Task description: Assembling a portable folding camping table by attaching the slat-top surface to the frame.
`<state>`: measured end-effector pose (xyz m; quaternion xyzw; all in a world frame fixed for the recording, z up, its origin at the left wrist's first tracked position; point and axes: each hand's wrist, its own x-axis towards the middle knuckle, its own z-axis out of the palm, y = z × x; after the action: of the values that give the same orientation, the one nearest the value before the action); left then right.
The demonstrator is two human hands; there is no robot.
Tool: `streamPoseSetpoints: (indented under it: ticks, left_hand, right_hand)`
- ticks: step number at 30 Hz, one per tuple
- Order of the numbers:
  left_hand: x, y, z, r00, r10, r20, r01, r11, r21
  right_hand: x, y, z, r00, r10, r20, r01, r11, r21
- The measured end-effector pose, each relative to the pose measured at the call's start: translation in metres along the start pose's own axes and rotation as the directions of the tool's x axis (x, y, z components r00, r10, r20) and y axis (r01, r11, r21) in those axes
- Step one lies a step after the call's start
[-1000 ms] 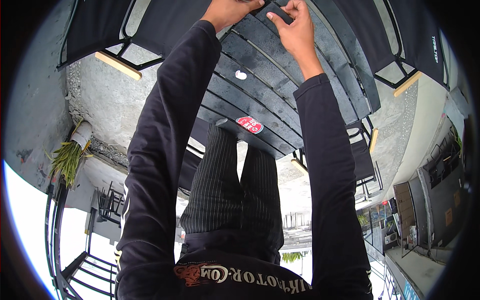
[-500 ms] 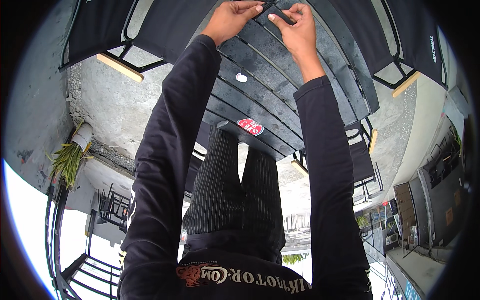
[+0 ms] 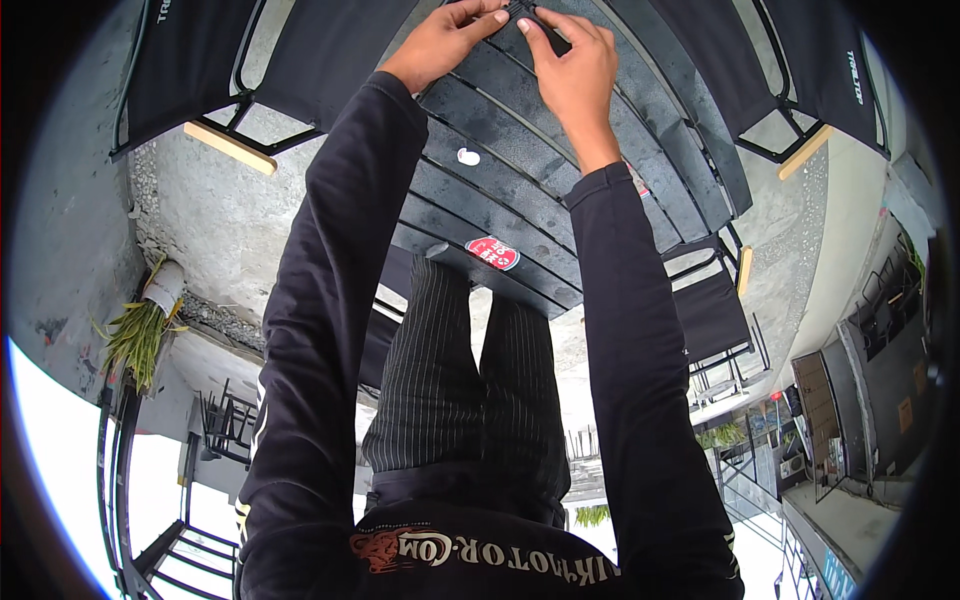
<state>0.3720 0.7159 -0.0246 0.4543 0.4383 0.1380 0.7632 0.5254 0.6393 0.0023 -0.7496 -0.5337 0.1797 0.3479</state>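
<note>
Both my hands meet over the far part of a dark slatted table (image 3: 500, 190). Between them is a small black ribbed piece (image 3: 521, 10), partly cut off by the upper edge of the view, so its kind is unclear. The fingertips of my left hand (image 3: 437, 45) pinch its left side, with thumb and fingers closed. On its other side, my right hand (image 3: 578, 78) grips with thumb and bent fingers. A small white round item (image 3: 468, 157) lies on the slats below the hands. Nearer my legs, a red and white sticker (image 3: 493, 253) shows on the table.
Black fabric chairs with wooden armrests stand around: one far left (image 3: 330, 60), one far right (image 3: 765, 60), another near right (image 3: 710, 315). A potted plant (image 3: 140, 330) is at the left. My pinstriped legs (image 3: 440, 380) are against the near table edge.
My right hand has shifted slightly left and down, and the black piece between the fingers now looks turned. The whole view has moved a little; part of another red sticker shows beside my right wrist.
</note>
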Motion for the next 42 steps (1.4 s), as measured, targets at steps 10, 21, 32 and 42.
streamPoseSetpoints:
  ticks: [10,21,32,42]
  left_hand:
    - [-0.007,-0.004,-0.006,0.998,-0.029,0.058,0.038,0.987,-0.158]
    - [-0.004,-0.017,-0.008,0.887,0.439,0.142,-0.398,0.883,-0.247]
    - [-0.003,-0.007,0.000,0.993,0.050,-0.111,-0.050,0.999,0.000]
    - [0.006,0.001,-0.012,0.975,-0.076,-0.210,0.075,0.997,-0.013]
  right_hand:
    - [0.003,-0.004,-0.004,0.893,0.305,0.331,-0.377,0.908,0.181]
    - [0.027,0.033,0.001,0.879,0.265,0.397,-0.419,0.826,0.376]
    - [0.009,0.013,0.004,0.874,0.217,0.435,-0.369,0.879,0.303]
    - [0.007,0.009,0.007,0.862,0.212,0.461,-0.329,0.925,0.189]
